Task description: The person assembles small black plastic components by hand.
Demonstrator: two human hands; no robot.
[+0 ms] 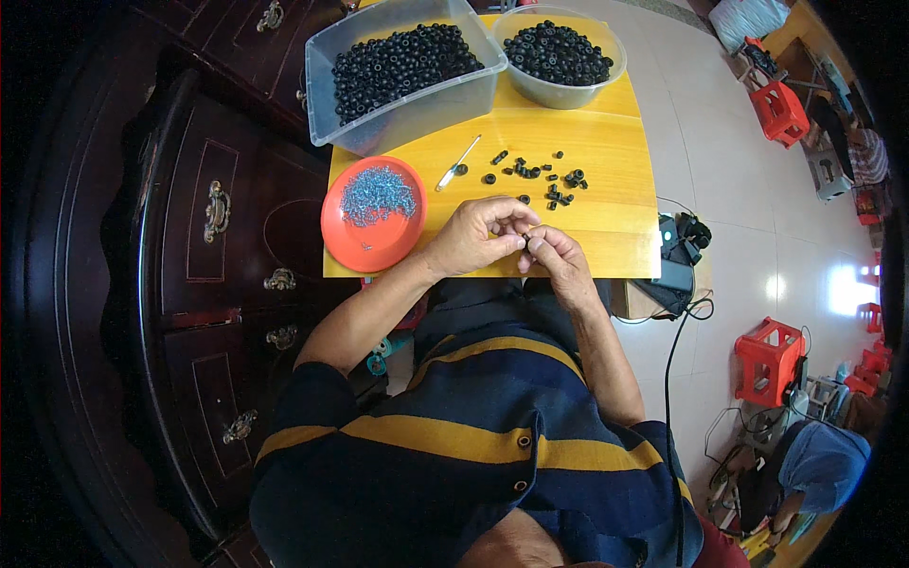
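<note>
My left hand and my right hand meet just above the near edge of the yellow table. Their fingertips pinch a small black piece between them, mostly covered by the fingers. Just beyond the hands lie several loose black cylindrical parts, some singly and some in little clusters. A slim white screwdriver-like stick rests at an angle beyond my left hand. An orange-red plate stands left of that hand, with a heap of tiny silvery-blue metal pieces on it.
At the table's far side stand a clear rectangular bin and a round clear tub, both holding many black ring-shaped parts. Dark wooden drawers border the left. Black devices with a cable sit right; red stools stand on the floor.
</note>
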